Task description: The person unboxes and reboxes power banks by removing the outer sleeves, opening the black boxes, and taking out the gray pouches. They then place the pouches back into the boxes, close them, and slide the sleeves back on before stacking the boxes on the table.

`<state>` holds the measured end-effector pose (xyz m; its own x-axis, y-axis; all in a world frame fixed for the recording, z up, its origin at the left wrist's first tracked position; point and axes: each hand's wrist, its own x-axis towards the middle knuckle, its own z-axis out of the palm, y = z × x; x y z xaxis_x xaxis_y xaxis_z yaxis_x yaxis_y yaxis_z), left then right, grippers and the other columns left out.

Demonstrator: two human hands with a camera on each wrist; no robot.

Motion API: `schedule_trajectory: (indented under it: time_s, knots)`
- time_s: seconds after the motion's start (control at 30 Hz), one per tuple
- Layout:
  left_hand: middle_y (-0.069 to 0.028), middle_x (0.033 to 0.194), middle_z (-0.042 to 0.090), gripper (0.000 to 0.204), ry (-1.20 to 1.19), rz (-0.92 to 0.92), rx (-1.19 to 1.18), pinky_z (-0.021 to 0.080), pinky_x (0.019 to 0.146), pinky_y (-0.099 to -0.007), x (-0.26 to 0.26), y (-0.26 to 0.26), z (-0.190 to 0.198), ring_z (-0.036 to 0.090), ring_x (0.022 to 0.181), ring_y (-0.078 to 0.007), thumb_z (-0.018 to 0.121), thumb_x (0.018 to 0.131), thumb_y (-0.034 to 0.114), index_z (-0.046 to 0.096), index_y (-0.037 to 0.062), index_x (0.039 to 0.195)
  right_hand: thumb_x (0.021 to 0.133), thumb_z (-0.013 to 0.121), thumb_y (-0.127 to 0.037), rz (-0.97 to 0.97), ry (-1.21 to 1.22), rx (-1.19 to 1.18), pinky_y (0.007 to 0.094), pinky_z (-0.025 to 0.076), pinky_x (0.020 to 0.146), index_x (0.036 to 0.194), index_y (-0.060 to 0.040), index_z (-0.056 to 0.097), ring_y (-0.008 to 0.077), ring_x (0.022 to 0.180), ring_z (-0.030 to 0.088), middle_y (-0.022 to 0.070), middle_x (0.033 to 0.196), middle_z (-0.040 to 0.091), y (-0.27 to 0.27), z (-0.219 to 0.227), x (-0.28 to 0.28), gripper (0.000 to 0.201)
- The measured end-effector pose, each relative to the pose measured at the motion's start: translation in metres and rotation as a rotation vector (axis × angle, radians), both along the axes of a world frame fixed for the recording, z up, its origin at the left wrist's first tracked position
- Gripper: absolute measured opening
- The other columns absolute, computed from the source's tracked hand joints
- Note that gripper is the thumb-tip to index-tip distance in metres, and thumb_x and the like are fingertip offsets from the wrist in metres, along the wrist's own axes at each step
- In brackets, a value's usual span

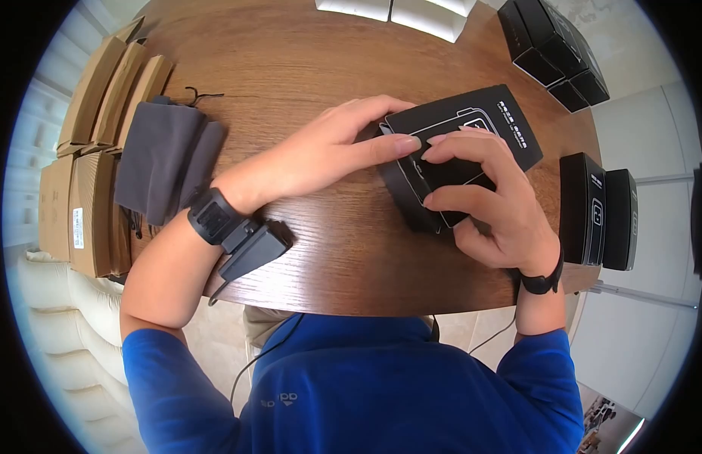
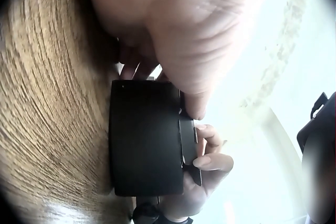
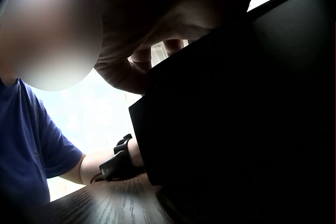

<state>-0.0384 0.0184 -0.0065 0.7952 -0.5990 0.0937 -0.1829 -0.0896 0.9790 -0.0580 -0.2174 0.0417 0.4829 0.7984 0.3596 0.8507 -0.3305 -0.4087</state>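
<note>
A black cardboard box with white print and a line drawing on its top sits on the table at a slant. My left hand grips its far left corner, thumb on the top edge and the other fingers behind the far side. My right hand lies over the top, its curled fingertips at the lid's near left edge. In the left wrist view, the lid edge stands slightly raised from the box's side, with fingertips of the right hand pinching it. The right wrist view shows the box side dark and close.
Several brown cardboard boxes stand at the left beside dark grey cloth pouches. More black boxes stand at the far right and the right edge. White objects lie at the far edge of the wooden table.
</note>
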Motion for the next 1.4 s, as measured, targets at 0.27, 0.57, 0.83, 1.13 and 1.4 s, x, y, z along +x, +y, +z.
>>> schedule_trajectory:
  time_s: [0.27,0.57,0.83,1.13,1.4]
  knots:
    - [-0.0051,0.096,0.063,0.027,-0.09,0.207,0.143,0.044,0.079,-0.0262,-0.008,-0.011,-0.004,0.054,0.088,-0.0094,0.055,0.096,0.02,0.056,0.0005,0.114,0.054,0.055,0.003,-0.017,-0.012,0.011,0.046,0.041,0.097,0.088,-0.0075,0.067,0.0339,0.109,0.055,0.0137,0.115,0.057,-0.001,-0.003,0.004,0.038]
    - [-0.0021,0.095,0.064,0.024,0.045,0.197,0.129,0.044,0.078,-0.0221,-0.004,-0.008,-0.003,0.053,0.087,-0.0055,0.062,0.092,0.017,0.059,0.0007,0.11,0.056,0.059,0.003,-0.023,-0.041,0.022,0.0444,0.045,0.092,0.085,-0.0068,0.066,0.0327,0.103,0.056,0.0126,0.112,0.057,-0.002,-0.001,0.003,0.031]
    - [0.0002,0.095,0.062,0.024,0.031,0.078,0.101,0.043,0.081,-0.0227,0.0,-0.004,-0.002,0.052,0.09,-0.0048,0.065,0.089,0.013,0.059,0.0013,0.109,0.055,0.06,0.004,-0.039,0.026,0.048,0.0455,0.045,0.093,0.082,-0.0056,0.065,0.0329,0.103,0.056,0.0125,0.11,0.057,-0.002,0.0,0.003,0.028]
    - [-0.0008,0.098,0.061,0.026,-0.119,0.166,0.133,0.043,0.082,-0.0232,-0.005,-0.009,-0.006,0.053,0.091,-0.0073,0.062,0.09,0.012,0.059,0.0009,0.113,0.063,0.056,0.005,0.035,0.114,-0.037,0.0554,0.027,0.11,0.094,-0.0061,0.069,0.0335,0.121,0.052,0.0125,0.114,0.063,-0.004,-0.003,0.006,0.036]
    - [-0.0052,0.113,0.06,0.035,0.114,0.078,-0.096,0.039,0.096,-0.0262,0.002,-0.006,-0.005,0.052,0.107,-0.0115,0.052,0.096,0.017,0.053,-0.0001,0.127,0.079,0.056,-0.002,0.046,0.4,0.223,0.0472,0.037,0.105,0.119,0.001,0.054,0.034,0.117,0.056,0.0227,0.128,0.055,-0.011,-0.006,0.01,0.04]
